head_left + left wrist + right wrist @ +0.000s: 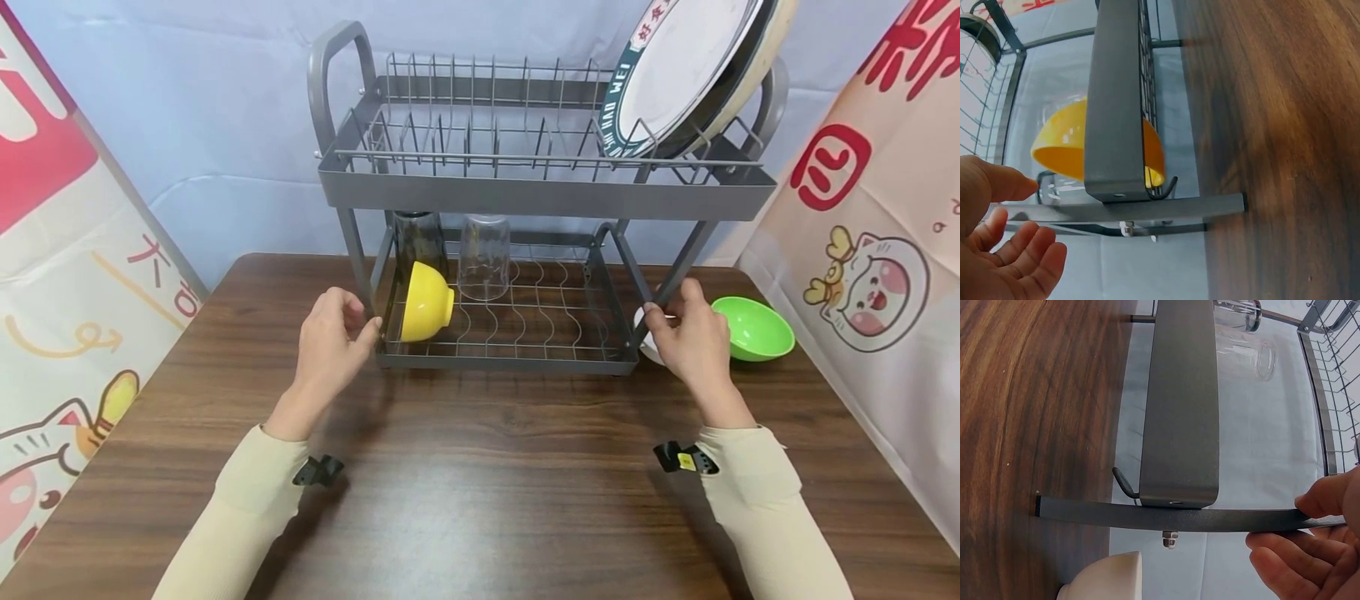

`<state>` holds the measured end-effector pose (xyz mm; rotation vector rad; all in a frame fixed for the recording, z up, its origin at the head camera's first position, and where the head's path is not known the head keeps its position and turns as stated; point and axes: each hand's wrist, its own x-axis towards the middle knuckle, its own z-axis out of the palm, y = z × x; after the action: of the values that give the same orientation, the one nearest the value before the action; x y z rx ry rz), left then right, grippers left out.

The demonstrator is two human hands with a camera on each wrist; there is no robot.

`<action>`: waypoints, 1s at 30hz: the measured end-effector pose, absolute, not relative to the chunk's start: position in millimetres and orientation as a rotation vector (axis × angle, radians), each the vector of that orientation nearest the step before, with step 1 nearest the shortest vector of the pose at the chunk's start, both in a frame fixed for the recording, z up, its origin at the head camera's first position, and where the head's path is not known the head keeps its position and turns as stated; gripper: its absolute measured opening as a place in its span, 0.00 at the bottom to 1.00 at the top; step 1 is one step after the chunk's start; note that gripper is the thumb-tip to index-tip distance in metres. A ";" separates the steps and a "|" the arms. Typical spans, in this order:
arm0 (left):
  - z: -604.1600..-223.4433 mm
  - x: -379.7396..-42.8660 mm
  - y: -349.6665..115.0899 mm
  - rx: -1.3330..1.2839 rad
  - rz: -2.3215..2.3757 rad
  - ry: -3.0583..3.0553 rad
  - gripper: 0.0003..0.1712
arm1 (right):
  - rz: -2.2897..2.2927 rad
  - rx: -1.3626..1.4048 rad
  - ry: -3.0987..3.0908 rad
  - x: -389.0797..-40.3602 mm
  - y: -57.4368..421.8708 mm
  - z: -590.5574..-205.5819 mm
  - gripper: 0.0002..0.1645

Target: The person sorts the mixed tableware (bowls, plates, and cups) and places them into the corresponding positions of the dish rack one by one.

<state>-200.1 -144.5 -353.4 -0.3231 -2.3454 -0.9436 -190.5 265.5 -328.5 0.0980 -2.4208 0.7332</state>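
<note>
A grey two-tier dish rack (480, 196) stands on the wooden table. My left hand (327, 342) is beside its left front leg, thumb and fingers spread on either side of the metal with a gap. On the other side, my right hand (693, 337) pinches the right front leg (1235, 520) between thumb and fingers. In the lower tier a yellow bowl (426, 304) rests on its side near the left end. Behind it stand a dark glass (420, 242) and a clear glass (484, 258).
Large plates (686, 75) lean in the upper tier's right end. A white bowl (649, 337), partly hidden by my right hand, sits by the rack's right leg. A green bowl (753, 329) is farther right on the table (495, 475). Printed cloths hang at both sides.
</note>
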 end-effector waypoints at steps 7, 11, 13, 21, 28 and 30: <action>-356.9 -206.8 -147.6 -0.280 -1.078 -2.339 0.23 | 0.735 0.096 -2.421 -190.6 265.6 -328.5 0.11; -358.4 -210.3 -148.1 -0.290 -1.139 -2.367 0.26 | 0.745 0.094 -2.428 -190.4 265.7 -328.8 0.12; -359.1 -211.7 -147.5 -0.311 -1.158 -2.378 0.25 | 0.748 0.094 -2.431 -190.5 265.9 -329.1 0.12; -363.3 -217.2 -148.9 -0.348 -1.137 -2.356 0.19 | 0.759 0.098 -2.428 -190.8 265.9 -330.0 0.12; -362.8 -218.5 -149.6 -0.364 -1.120 -2.386 0.17 | 0.774 0.082 -2.444 -189.2 266.0 -329.5 0.14; -363.5 -219.0 -149.3 -0.360 -1.119 -2.388 0.17 | 0.776 0.083 -2.447 -189.5 266.4 -329.7 0.14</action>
<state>-219.0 -149.3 -363.5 -0.3601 -2.3878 -1.1194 -189.5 266.4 -329.7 0.0834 -2.4468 0.7759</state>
